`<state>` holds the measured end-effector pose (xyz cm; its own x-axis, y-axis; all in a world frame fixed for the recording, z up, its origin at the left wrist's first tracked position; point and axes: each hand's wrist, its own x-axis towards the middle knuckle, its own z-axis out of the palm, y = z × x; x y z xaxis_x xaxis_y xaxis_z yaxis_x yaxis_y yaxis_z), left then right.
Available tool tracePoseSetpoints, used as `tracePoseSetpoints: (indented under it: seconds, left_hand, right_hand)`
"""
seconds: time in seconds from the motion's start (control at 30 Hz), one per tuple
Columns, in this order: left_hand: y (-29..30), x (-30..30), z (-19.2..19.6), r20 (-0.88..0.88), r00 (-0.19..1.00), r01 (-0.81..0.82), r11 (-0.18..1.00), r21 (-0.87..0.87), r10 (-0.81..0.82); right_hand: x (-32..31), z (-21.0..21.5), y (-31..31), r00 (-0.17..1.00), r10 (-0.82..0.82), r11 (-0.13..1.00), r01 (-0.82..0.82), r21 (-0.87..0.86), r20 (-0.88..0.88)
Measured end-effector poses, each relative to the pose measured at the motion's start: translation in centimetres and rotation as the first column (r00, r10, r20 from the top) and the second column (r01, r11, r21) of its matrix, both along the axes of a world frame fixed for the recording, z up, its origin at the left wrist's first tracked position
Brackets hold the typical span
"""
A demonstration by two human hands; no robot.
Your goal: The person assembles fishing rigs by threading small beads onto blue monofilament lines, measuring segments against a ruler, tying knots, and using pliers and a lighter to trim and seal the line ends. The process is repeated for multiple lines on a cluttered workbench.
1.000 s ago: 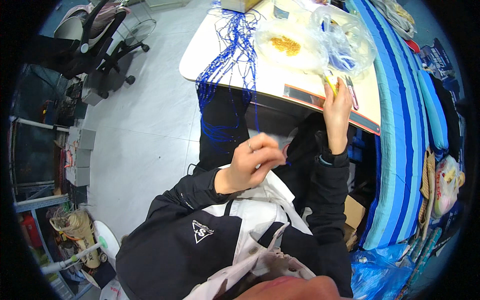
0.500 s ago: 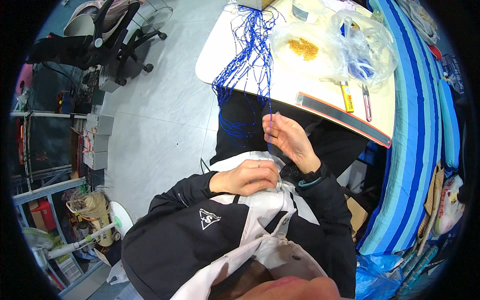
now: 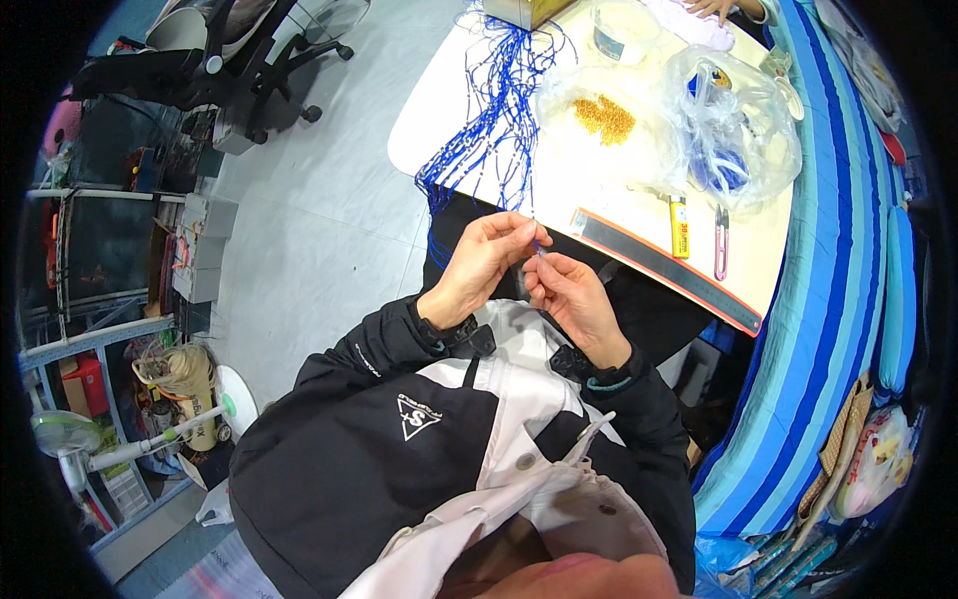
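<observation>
My left hand is closed, thumb and forefinger pinching a thin blue cord just past the table's front edge. Close beside it, a little nearer and to the right, my right hand pinches the same strand, its fingers curled. That strand runs up into a loose bundle of blue cords dotted with small light beads. The bundle spreads from a box at the back of the table and hangs over the left front edge. Whatever tiny detail sits between my fingertips is too small to make out.
On the white table lie a heap of gold beads, a clear bag with blue spools, a dark ruler, a yellow tube and pink snips. Another person's hand rests at the far edge.
My left hand has risen from my lap to the strand beside my right hand. My right hand has come slightly nearer and closed in a pinch. Another person's hand has appeared at the far edge.
</observation>
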<state>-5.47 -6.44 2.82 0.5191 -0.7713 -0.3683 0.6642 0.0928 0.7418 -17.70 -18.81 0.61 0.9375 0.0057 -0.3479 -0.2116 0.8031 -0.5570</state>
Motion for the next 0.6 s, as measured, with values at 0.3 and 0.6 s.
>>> tracePoseSetpoints:
  seconds: [0.3, 0.6]
  left_hand:
    - [0.5, 2.5, 2.1, -0.004, 0.973, -0.231, 0.965, -0.126, 0.232]
    - [3.2, 6.2, 3.2, 0.15, 0.935, -0.293, 0.937, -0.19, 0.322]
  right_hand:
    - [-2.6, 2.2, -1.7, 0.971, 0.24, 0.907, -0.228, -0.354, -0.008]
    - [-3.1, 1.7, 1.5, 0.902, 0.406, 0.718, -0.415, -0.559, -0.149]
